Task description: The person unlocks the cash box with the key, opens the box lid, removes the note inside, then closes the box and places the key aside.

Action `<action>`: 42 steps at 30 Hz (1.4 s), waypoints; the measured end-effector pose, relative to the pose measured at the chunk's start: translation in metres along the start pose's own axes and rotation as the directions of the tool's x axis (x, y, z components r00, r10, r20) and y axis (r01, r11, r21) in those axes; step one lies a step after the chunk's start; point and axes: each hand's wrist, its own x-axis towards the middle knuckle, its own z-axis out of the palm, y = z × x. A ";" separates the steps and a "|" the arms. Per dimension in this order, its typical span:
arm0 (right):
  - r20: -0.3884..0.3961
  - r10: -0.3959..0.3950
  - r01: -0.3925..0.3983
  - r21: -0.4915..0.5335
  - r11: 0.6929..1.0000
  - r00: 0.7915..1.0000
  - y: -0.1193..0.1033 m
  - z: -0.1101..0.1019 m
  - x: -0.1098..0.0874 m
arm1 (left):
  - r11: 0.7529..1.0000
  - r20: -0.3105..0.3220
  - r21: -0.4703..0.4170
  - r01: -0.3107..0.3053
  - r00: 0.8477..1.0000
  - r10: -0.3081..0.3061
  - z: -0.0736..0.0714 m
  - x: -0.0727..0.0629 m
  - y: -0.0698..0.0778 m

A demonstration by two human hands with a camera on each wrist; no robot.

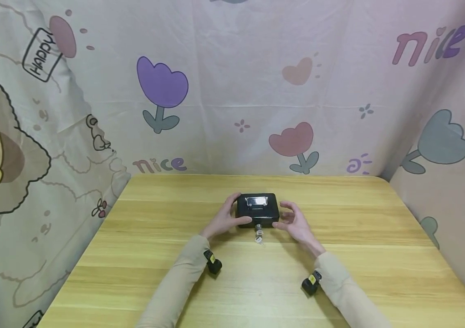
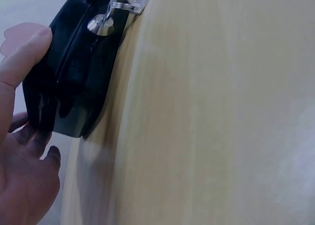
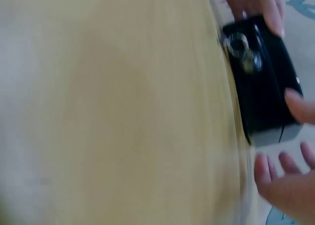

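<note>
A small black cash box (image 1: 264, 212) with a silver handle (image 1: 257, 202) on its lid lies on the wooden table, its lid down. A key with a ring and tags (image 1: 259, 237) hangs from the round lock (image 2: 100, 25) on its front. My left hand (image 1: 224, 218) grips the box's left side, thumb on the front edge and fingers round behind. At the right end is my right hand (image 1: 298, 225), its thumb right at the front corner. The right hand's fingers (image 3: 290, 163) are spread and loosely bent, apart from the box's side.
The wooden table (image 1: 166, 273) extends around the box on all sides. A printed cloth (image 1: 224, 91) with flowers and words hangs behind the table and along both sides. Each wrist wears a small black camera (image 1: 214, 265) on a strap.
</note>
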 end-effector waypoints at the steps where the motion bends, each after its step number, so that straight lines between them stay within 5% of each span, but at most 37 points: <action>1: 0.036 -0.013 0.013 -0.014 1.000 0.999 0.000 -0.002 0.002 | 1.000 0.008 -0.016 0.002 1.000 -0.002 -0.001 0.000 -0.001; 10: 0.267 -0.094 0.079 0.065 0.995 0.959 0.000 -0.017 0.015 | 0.994 0.057 -0.106 -0.023 0.998 0.030 -0.005 0.006 -0.005; 17: 0.369 -0.105 0.073 0.100 0.992 0.924 0.002 -0.021 0.025 | 0.984 0.128 -0.163 -0.071 0.987 0.092 -0.014 0.008 -0.007; 25: 0.407 -0.085 0.054 0.086 0.995 0.910 0.002 -0.023 0.028 | 0.985 0.176 -0.137 -0.103 0.976 0.127 -0.021 0.007 -0.010; 42: 0.412 -0.113 0.051 0.158 0.986 0.904 0.006 -0.025 0.031 | 0.973 0.162 -0.190 -0.132 0.973 0.164 -0.022 0.007 -0.013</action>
